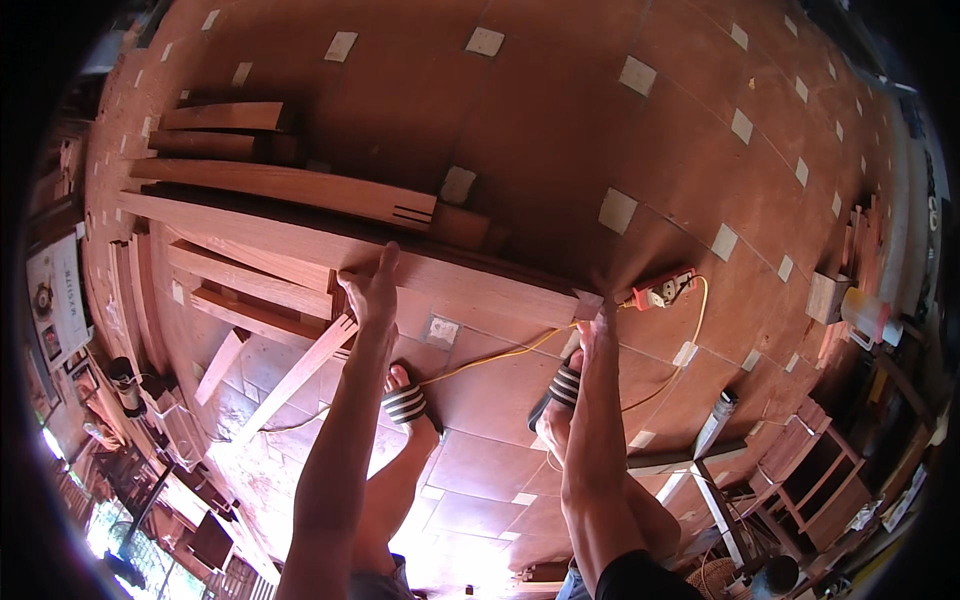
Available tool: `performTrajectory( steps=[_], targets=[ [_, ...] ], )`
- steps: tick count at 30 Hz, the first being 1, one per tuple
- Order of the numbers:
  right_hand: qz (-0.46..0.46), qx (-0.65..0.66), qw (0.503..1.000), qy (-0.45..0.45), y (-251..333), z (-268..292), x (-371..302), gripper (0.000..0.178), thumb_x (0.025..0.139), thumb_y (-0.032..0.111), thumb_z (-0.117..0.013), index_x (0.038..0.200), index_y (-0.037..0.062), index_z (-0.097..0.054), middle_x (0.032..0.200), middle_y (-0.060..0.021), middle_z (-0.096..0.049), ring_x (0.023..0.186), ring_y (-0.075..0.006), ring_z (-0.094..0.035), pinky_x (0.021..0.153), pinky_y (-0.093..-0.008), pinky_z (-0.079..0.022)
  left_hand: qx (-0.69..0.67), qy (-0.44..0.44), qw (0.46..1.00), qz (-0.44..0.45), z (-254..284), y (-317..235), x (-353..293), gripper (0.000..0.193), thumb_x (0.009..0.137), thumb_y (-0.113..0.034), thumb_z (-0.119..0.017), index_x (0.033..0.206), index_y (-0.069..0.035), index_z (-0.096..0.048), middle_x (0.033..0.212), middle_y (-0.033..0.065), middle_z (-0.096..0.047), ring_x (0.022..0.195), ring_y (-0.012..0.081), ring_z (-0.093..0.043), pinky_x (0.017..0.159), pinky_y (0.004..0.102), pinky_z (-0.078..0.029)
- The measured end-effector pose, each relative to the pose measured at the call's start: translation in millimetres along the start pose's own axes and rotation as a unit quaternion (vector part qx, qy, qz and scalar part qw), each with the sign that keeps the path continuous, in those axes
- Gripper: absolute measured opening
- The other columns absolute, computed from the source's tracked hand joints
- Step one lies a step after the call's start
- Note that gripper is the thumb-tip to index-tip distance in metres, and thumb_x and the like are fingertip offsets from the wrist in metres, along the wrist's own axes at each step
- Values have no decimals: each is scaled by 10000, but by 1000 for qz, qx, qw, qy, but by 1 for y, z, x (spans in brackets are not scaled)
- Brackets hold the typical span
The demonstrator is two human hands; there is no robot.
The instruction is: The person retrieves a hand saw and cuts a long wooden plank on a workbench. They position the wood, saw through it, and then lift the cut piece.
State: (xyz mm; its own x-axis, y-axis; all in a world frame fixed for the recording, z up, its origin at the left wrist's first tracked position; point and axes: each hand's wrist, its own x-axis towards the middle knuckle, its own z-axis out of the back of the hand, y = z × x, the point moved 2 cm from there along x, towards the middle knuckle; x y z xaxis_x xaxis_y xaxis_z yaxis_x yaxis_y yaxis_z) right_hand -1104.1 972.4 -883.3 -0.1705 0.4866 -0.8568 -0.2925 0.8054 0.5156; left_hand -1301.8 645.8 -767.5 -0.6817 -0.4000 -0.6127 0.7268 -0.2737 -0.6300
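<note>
A long, straight wooden board (470, 275) stretches from the far left to in front of my feet. My left hand (370, 297) is closed on it near the middle, thumb over the upper edge and fingers beneath. At the board's right end, my right hand (597, 318) grips it, its fingers partly hidden. Just beyond lies a curved wooden piece (300, 188) with slots cut in its end. On the near side, below my left hand, are several more wooden pieces (250, 277), one slotted piece (300, 378) slanting toward me.
An orange power strip (665, 290) with a yellow cord (500, 352) lies right of my right hand; the cord runs between my sandalled feet. Shorter planks (222, 116) rest at the far left on the tiled floor (540, 130). A metal-legged stand (705, 465) is at the lower right.
</note>
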Motion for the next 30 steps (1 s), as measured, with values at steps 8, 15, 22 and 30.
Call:
performTrajectory(
  steps=[8,15,22,30],
  targets=[
    [-39,-45,998,-27,-77,-27,-15,578,870,377,-739,1314,51,-564,1331,-121,-614,1204,-264,-584,1056,-467,-429,305,-125,943,46,60,13,65,1080,877,-814,-513,1577,-24,-286,1623,230,-257,1485,484,-219,1168,649,-261],
    [-82,-107,986,101,-171,-136,-56,700,1027,545,-499,1528,72,-373,1594,-98,-349,1435,-256,-361,1185,-495,-281,240,-238,941,-38,143,-36,104,943,959,-726,-494,1602,-55,-333,1629,118,-212,1442,424,-278,1145,600,-321],
    [-137,-106,961,215,-174,-208,-103,845,1014,659,-449,1608,79,-289,1668,-104,-314,1479,-316,-359,1201,-514,-267,-227,61,972,-11,219,-10,53,734,1068,-532,-462,1620,-76,-300,1626,144,-340,1446,269,-368,1154,464,-342],
    [-7,-211,977,24,-87,-171,-35,729,1044,613,-374,1570,108,-385,1664,-104,-323,1557,-302,-219,1246,-582,-127,8,147,981,-130,127,-20,-140,637,982,-329,-706,1478,-13,-463,1353,247,-579,1322,382,-540,1116,456,-423]
  ],
)
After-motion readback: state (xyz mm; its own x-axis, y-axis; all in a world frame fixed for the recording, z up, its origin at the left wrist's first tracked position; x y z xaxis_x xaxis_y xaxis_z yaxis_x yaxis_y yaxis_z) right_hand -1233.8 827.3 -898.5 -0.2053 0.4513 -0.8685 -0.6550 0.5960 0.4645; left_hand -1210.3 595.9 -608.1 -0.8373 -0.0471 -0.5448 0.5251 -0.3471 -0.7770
